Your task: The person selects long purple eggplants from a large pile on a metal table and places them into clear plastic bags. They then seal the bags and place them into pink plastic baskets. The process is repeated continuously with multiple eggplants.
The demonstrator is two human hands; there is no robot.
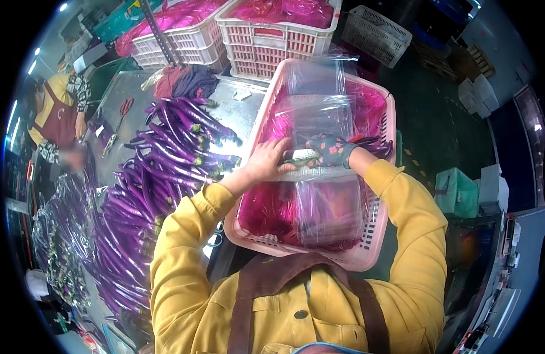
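Observation:
My bare left hand [268, 161] grips the left part of a clear plastic bag [314, 173], fingers above and thumb below. Opposite it, my right hand [332, 151], in a dark floral glove, curls its fingers over a green-and-white piece [301, 155] at the bag. What that piece is cannot be made out. By my right wrist lie dark purple eggplants [381, 148] and something small and red [356, 138]. Under both hands, clear plastic bags [321, 110] lie over a pink basket [385, 110] lined with magenta plastic film [268, 208].
Long purple eggplants [166, 155] cover the metal table [135, 95] at left, with red-handled scissors [125, 107] and cloths [192, 82] beyond. White crates [276, 46] stand behind the basket. A co-worker [60, 110] is at far left. A green bag [457, 192] lies right.

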